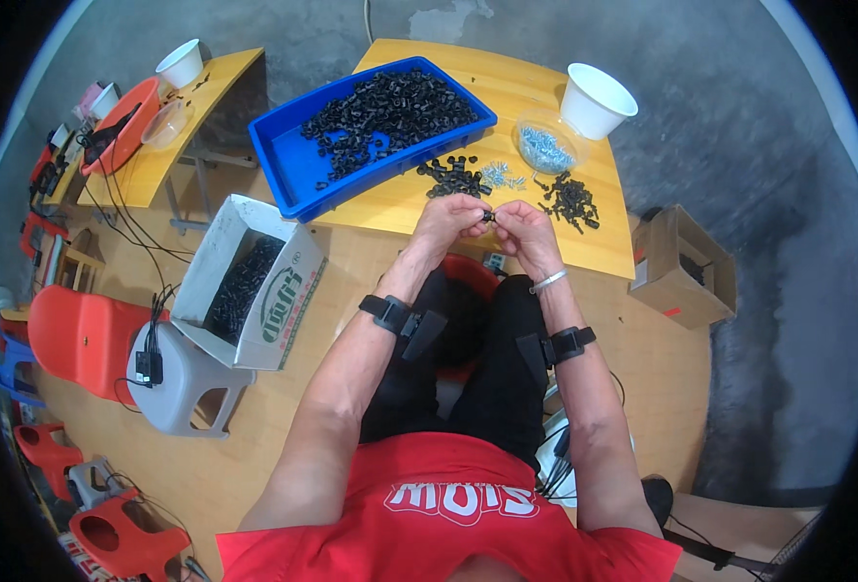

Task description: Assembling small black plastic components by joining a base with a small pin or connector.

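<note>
My left hand [451,219] and my right hand [528,236] meet over the table's near edge, fingertips pinched together. Between them is a small black plastic part [488,216], gripped from both sides; its finer shape is too small to make out. Just beyond my fingers lie a pile of black ring-like parts [453,177], some loose silvery screws [500,176] and a heap of thin black pieces [572,202]. A clear bowl [546,145] full of silvery-blue screws stands behind them.
A blue tray [288,179] of black parts and a white tub [596,102] stand on the yellow table [608,238]. An open white carton [288,310] of black pieces rests on a grey stool [172,388] at left. A brown cardboard box [681,267] stands at right.
</note>
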The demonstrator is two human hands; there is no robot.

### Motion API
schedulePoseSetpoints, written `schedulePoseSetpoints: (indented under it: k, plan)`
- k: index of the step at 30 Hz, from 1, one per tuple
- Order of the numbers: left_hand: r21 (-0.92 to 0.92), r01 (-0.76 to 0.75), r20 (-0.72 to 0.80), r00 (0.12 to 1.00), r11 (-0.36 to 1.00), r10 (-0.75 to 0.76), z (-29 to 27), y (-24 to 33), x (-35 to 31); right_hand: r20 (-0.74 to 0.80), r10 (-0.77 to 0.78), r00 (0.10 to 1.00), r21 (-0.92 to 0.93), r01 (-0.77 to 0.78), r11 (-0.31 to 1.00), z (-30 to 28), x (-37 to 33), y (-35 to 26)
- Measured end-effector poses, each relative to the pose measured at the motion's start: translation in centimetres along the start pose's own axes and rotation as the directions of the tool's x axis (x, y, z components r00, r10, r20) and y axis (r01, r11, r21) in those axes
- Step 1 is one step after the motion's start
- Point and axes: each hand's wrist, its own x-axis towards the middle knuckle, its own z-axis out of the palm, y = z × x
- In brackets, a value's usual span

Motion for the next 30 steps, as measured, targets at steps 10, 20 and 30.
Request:
schedulePoseSetpoints:
  k: [10,20,30]
  plan:
    - [0.017,-0.066,-0.004,0.998,0.998,0.066,0.0,-0.6,0.4,-0.016,0.029,0.999,-0.029,-0.030,0.999,0.0,-0.1,-0.1]
    - [-0.062,-0.050,0.059,0.997,0.997,0.053,-0.9,-1.0,1.1,-0.006,0.020,1.000,0.088,-0.019,0.996,0.8,-0.2,-0.6]
    - [-0.093,-0.057,0.079,0.995,0.994,0.064,-0.6,-0.8,0.5,0.094,0.073,0.993,0.089,-0.081,0.993,-0.9,0.0,-0.2]
